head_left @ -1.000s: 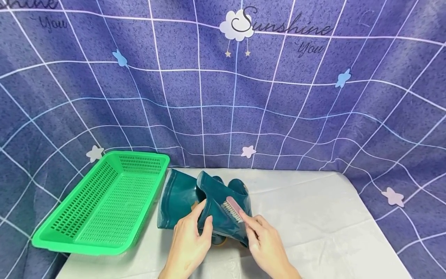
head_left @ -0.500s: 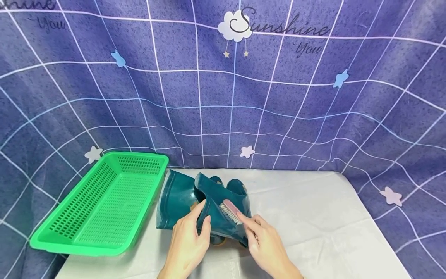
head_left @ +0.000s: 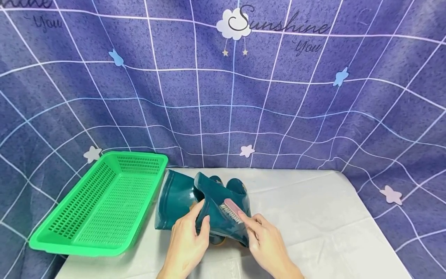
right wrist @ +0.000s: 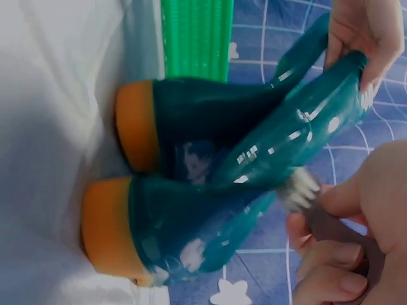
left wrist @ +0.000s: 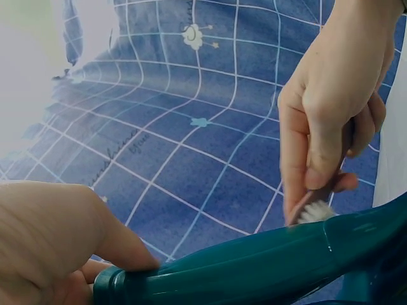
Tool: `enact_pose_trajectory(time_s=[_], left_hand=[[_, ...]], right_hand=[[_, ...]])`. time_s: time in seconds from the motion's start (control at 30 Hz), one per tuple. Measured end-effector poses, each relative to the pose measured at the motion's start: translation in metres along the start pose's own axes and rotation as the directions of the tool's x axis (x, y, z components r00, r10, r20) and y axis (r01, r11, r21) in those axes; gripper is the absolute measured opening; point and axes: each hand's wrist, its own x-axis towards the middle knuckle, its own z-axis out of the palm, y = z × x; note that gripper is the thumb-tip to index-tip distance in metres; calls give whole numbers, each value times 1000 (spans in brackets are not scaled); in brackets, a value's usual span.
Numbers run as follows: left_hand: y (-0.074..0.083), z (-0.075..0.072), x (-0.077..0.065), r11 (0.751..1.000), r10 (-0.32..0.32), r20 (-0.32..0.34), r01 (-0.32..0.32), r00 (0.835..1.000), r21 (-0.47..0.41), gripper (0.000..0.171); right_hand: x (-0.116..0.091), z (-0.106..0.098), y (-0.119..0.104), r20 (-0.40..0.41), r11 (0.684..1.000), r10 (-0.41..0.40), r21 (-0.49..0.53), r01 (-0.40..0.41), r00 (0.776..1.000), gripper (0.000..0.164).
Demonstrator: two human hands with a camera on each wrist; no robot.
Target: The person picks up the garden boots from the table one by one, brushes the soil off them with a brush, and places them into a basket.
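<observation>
In the head view, a person's left hand [head_left: 186,240] pinches the top edge of a teal rubber boot, the gripped boot [head_left: 216,190], thumb on one side and fingers on the other. The right hand [head_left: 266,242] grips a pink-handled brush [head_left: 234,206], its pale bristles against the boot's shaft; the fist hides the far end of the handle. The other boot [head_left: 177,201] is just beside, on the left, partly covered by the first. Most of both feet is hidden behind the shafts, and the forearms are cut off below. Both boots are on a table [head_left: 313,217] spread with creased white cloth, near a green basket [head_left: 81,249]. A blue-violet curtain [head_left: 278,97] with a pale grid, stars and a cloud hangs behind; its lettering at the upper left is cropped.

In the left wrist view, the left hand runs out of frame, so its lower fingers are hard to make out. The boot's shaft is cut off below, and glare washes out the upper left.

In the right wrist view, the orange soles [right wrist: 108,213] show on the side of the white cloth. The bristles blur where they meet the teal rubber, and the right hand is cropped at the edge.
</observation>
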Motion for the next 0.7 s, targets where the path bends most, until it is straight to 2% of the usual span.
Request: enact_pose_trajectory(time_s=[0.1,0.17,0.4,0.53,0.7], left_hand=[[1,0,-1,1000,-10,5,10,1000,-9,42],[1,0,0,1000,-18,12,18,1000,-13,42],[1,1,0,998,-47,30,48,998,-35,42],[1,2,1,998,-60,31,60,998,-4,42],[1,2,2,998,-59,32,59,998,-1,42]], right_hand=[[1,-2,-1,7,997,78,2,-78,997,52],[1,-2,-2,-3,993,109,54,-108,994,50],[-4,15,-10,-45,972,49,232,-37,998,48],[-6,21,-10,-31,968,82,242,-72,996,47],[-5,20,-7,-80,972,134,207,-115,988,48]])
